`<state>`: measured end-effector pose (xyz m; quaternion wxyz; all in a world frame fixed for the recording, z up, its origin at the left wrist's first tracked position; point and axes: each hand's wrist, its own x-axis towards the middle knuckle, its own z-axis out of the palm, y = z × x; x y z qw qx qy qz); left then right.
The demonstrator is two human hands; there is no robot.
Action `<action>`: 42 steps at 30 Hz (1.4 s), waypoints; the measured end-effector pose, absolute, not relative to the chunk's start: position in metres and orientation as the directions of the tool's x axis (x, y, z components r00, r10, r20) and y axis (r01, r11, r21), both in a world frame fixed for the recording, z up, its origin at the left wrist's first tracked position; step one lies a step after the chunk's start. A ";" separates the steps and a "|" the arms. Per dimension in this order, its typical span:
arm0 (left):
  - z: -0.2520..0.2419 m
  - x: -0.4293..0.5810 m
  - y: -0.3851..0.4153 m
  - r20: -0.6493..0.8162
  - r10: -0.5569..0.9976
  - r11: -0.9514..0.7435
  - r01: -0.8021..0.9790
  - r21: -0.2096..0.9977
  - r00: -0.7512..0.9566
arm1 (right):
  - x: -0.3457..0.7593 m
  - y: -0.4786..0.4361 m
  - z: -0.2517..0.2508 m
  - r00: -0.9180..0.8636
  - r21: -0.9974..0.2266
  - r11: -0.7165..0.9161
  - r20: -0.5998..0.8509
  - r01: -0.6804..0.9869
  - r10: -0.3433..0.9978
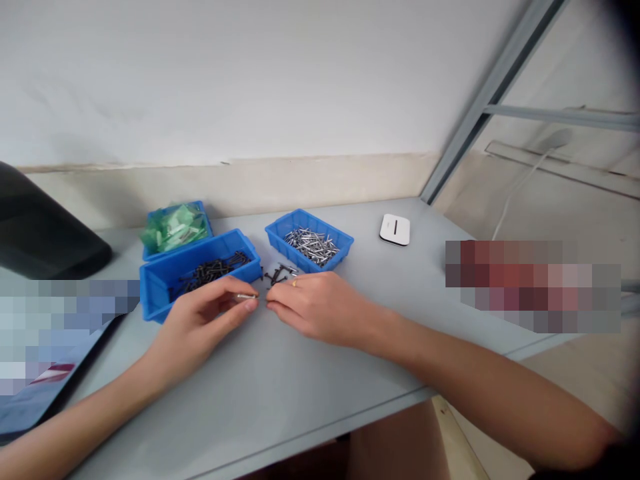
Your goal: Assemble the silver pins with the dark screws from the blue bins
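My left hand (pixel 215 310) pinches a small silver screw (pixel 246 297) between thumb and fingers, in front of a blue bin of black screws (pixel 150 293). Close beside it on the right, my right hand (pixel 313 303) has its fingertips pressed together; whatever they hold is too small to make out. Several loose black screws (pixel 278 273) lie on the grey table (pixel 300 380) just behind my hands. Behind my right hand stands a blue bin of silver screws (pixel 345 248).
A third blue bin (pixel 206 217) at the back left holds green plastic bags (pixel 180 227). A white square device (pixel 395 229) lies at the back right. A dark object (pixel 45 227) stands at the left, and a metal frame (pixel 465 133) rises at the right.
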<state>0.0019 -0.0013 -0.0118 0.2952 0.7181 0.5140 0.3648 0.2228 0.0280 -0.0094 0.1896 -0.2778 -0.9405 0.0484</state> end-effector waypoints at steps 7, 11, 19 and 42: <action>-0.011 0.001 -0.002 0.215 0.959 -0.281 0.532 0.799 0.183 | 0.221 0.027 -0.006 -0.761 -0.216 0.836 0.346 0.505 0.549; -0.010 0.002 -0.002 0.209 0.962 -0.273 0.546 0.792 0.178 | 0.223 0.027 -0.004 -0.744 -0.205 0.830 0.370 0.519 0.556; -0.009 0.002 0.000 0.271 0.953 -0.297 0.614 0.731 0.138 | 0.226 0.031 -0.004 -0.673 -0.201 0.824 0.492 0.530 0.553; -0.012 -0.001 -0.004 0.371 0.907 -0.402 0.665 0.629 0.198 | 0.226 0.028 0.000 -0.768 -0.199 0.801 0.228 0.565 0.599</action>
